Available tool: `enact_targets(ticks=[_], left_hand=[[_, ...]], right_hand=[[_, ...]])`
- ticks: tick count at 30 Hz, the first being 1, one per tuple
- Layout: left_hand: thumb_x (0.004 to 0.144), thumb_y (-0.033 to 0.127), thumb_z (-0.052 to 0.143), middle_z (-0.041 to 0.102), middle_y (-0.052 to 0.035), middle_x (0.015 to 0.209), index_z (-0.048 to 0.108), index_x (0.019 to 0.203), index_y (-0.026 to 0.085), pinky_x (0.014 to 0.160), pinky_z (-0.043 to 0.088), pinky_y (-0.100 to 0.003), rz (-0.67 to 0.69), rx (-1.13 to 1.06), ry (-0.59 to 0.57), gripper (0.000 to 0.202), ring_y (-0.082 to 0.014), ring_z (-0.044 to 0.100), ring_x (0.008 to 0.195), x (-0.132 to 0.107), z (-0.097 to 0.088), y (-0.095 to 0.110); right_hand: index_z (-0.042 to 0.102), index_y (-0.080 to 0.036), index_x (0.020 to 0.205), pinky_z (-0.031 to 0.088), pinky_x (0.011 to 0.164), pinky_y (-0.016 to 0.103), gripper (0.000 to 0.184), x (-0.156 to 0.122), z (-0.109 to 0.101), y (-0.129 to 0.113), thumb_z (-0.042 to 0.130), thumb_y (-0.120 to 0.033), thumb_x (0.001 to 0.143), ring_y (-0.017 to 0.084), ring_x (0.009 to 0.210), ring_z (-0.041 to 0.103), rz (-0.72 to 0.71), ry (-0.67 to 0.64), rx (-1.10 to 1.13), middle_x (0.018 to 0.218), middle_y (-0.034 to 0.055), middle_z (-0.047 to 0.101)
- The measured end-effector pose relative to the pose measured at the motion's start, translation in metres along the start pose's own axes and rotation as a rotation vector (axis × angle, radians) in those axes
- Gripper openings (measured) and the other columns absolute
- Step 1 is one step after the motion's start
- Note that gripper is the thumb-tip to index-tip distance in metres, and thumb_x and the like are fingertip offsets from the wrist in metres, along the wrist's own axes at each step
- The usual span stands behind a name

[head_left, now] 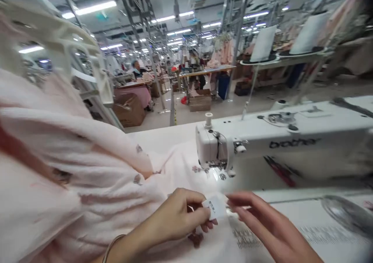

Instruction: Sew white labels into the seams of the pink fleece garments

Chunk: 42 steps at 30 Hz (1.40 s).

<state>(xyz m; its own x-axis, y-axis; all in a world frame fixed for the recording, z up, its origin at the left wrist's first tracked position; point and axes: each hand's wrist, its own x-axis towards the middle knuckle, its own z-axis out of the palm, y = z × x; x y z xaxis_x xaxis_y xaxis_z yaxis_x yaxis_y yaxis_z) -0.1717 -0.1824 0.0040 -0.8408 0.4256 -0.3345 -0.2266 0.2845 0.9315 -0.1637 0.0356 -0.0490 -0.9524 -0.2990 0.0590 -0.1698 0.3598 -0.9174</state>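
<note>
My left hand (186, 212) is closed in a pinch on a small white label (215, 207) with dark print. Close by on the right, my right hand (259, 216) has its fingers stretched toward the label's edge, slightly blurred; whether they touch it is unclear. Pale pink fuzzy fabric (116, 201) with small brown motifs lies under my left hand and runs up to the sewing machine head (212, 146). The lit needle area sits just beyond the label, and the needle itself cannot be made out.
Red-handled snips (281, 171) lie beneath the machine arm (305, 134). A round clear object (346, 214) rests at right, near ruler markings (329, 235). Thread cones (264, 43) stand behind. A pale hanger rack (87, 57) with draped fabric rises at left; boxes (129, 109) stand farther off.
</note>
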Motion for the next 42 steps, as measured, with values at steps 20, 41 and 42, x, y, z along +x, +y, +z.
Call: enact_targets(ticks=[20,41,42], left_hand=[[0.073,0.037,0.074,0.062,-0.0022,0.064,0.061,0.077,0.011,0.058,0.048,-0.019,-0.004,-0.187,0.170,0.029,-0.0101,0.058,0.061,0.020,0.008,-0.011],[0.075,0.024,0.058,0.063,-0.0018,0.060,0.063,0.068,0.016,0.057,0.040,-0.025,-0.094,0.466,0.394,0.012,-0.0170,0.059,0.059,0.071,-0.010,-0.021],[0.077,0.025,0.057,0.064,-0.0015,0.061,0.063,0.070,0.016,0.057,0.041,-0.025,-0.093,0.443,0.386,0.013,-0.0166,0.059,0.060,0.071,-0.008,-0.018]], right_hand=[[0.056,-0.020,0.077,0.038,0.065,0.024,0.027,0.013,0.019,-0.015,0.056,-0.046,0.086,0.013,0.071,0.050,0.196,-0.027,0.335,0.072,-0.0018,0.054],[0.052,-0.018,0.085,0.043,0.077,0.035,0.009,0.001,0.039,0.058,0.046,-0.012,0.090,0.023,0.094,0.051,-0.525,0.160,-0.540,0.097,0.0093,0.054],[0.049,-0.018,0.080,0.043,0.075,0.035,0.011,0.006,0.038,0.056,0.046,-0.013,0.090,0.022,0.090,0.051,-0.489,0.162,-0.529,0.095,0.0089,0.053]])
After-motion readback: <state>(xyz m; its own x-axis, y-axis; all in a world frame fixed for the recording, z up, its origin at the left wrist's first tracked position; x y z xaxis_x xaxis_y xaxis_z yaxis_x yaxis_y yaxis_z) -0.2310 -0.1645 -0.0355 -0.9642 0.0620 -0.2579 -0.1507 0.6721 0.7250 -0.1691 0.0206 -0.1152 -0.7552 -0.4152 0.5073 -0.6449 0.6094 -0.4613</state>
